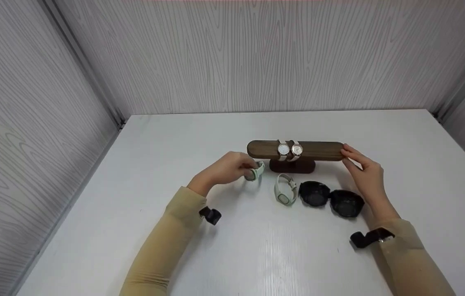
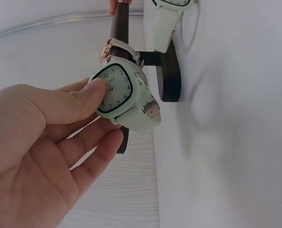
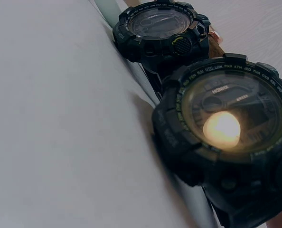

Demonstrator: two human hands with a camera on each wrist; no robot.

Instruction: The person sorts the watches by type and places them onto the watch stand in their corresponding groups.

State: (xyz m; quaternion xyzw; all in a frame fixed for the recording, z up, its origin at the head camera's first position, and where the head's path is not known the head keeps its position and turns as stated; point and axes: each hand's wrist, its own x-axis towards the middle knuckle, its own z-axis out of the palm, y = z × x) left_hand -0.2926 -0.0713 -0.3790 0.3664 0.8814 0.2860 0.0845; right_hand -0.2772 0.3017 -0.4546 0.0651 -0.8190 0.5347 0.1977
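Between thumb and fingers, my left hand (image 1: 230, 167) pinches a mint-green watch (image 2: 117, 90) with a squarish dial, its strap closed in a loop. It is just off the left end of a dark wooden watch stand (image 1: 322, 151). My right hand (image 1: 367, 176) grips the right end of the stand's bar with fingertips and thumb. Around the middle of the bar sit two light-strapped watches, one with a pale face (image 1: 283, 149) and a rose-gold one (image 1: 297, 150). The right wrist view hardly shows that hand.
In front of the stand, a second mint-green watch (image 1: 283, 199) rests on the white table (image 1: 232, 255). Beside it are two bulky black digital watches, one nearer the middle (image 1: 314, 193) and one to the right (image 1: 346, 203). Pale wood-grain panels (image 1: 232, 57) rise behind and at both sides.
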